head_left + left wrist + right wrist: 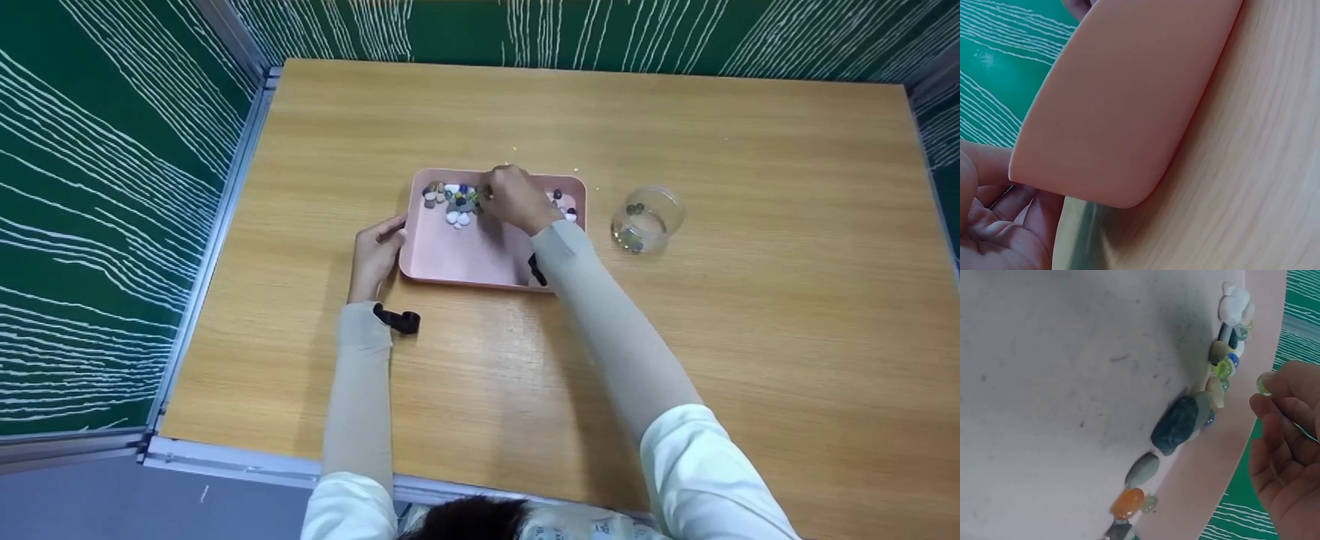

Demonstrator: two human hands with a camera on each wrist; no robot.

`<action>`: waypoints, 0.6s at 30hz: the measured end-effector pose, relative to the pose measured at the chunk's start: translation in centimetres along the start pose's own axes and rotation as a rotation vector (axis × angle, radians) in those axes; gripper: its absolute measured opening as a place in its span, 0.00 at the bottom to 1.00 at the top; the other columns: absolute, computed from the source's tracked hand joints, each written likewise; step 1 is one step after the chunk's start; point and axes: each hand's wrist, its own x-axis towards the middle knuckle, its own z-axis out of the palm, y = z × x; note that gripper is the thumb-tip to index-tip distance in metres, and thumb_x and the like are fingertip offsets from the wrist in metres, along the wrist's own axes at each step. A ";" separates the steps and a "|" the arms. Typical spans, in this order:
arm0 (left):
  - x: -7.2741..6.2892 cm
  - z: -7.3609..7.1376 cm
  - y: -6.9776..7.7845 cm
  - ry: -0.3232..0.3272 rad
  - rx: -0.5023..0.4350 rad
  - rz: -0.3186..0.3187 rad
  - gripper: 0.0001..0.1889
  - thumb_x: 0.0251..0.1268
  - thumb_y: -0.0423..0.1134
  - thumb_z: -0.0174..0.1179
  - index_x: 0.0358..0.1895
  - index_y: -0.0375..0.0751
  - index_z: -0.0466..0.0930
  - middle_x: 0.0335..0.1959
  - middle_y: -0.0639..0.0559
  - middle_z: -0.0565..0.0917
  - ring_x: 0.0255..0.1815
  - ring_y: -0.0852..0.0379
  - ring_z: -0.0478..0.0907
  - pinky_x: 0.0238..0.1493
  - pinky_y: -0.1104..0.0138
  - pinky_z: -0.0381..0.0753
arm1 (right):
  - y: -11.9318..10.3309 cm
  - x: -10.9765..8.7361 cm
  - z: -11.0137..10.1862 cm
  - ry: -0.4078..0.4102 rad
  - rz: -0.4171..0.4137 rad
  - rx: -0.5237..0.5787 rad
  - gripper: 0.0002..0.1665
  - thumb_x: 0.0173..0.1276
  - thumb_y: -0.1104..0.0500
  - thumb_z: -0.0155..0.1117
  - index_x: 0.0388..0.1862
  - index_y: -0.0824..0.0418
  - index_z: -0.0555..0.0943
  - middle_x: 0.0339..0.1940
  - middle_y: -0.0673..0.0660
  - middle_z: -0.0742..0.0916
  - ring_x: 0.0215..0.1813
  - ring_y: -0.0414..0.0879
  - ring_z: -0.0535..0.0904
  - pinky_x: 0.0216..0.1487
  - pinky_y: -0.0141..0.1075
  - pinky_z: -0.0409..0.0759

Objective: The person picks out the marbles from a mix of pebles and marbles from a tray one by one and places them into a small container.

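Note:
A pink tray [472, 259] lies on the wooden table with pebbles and glass marbles along its far side. My left hand [373, 259] holds the tray at its left edge, thumb and fingers about the rim in the left wrist view. Over the tray's far wall, my right hand [1292, 444] pinches a clear green glass marble [1262, 384] between thumb and fingertip. Below it in the right wrist view run a dark stone [1175, 423], an orange stone [1127, 503] and white pebbles [1234, 306]. My right hand hides the middle of this row in the head view.
A clear round container [651, 219] with a few glass pieces inside stands right of the tray. Small pale bits [575, 169] lie on the table [787, 300] beyond the tray. Green panels with white lines [105, 225] border the table at the back and sides.

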 end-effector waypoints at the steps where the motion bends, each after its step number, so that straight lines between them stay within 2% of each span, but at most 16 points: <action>1: 0.0 0.1 0.0 -0.001 -0.005 -0.001 0.18 0.65 0.24 0.53 0.58 0.30 0.76 0.62 0.38 0.76 0.66 0.51 0.71 0.65 0.67 0.73 | 0.0 -0.2 -0.2 0.000 0.003 0.006 0.13 0.64 0.68 0.57 0.46 0.65 0.84 0.45 0.60 0.87 0.40 0.48 0.80 0.40 0.37 0.84; 11: 0.1 0.4 0.0 -0.014 -0.029 -0.024 0.18 0.65 0.24 0.53 0.58 0.29 0.75 0.63 0.38 0.76 0.66 0.51 0.71 0.65 0.67 0.73 | 0.2 -1.4 -1.6 -0.038 0.086 0.067 0.15 0.66 0.65 0.56 0.49 0.64 0.84 0.46 0.59 0.86 0.39 0.47 0.80 0.36 0.34 0.85; 18: -0.2 0.0 0.3 -0.007 0.006 -0.029 0.19 0.65 0.24 0.52 0.59 0.30 0.75 0.63 0.38 0.76 0.67 0.51 0.70 0.66 0.68 0.72 | 0.2 -2.3 -2.5 -0.020 0.057 0.084 0.14 0.64 0.65 0.61 0.47 0.67 0.83 0.44 0.61 0.86 0.39 0.48 0.80 0.39 0.37 0.85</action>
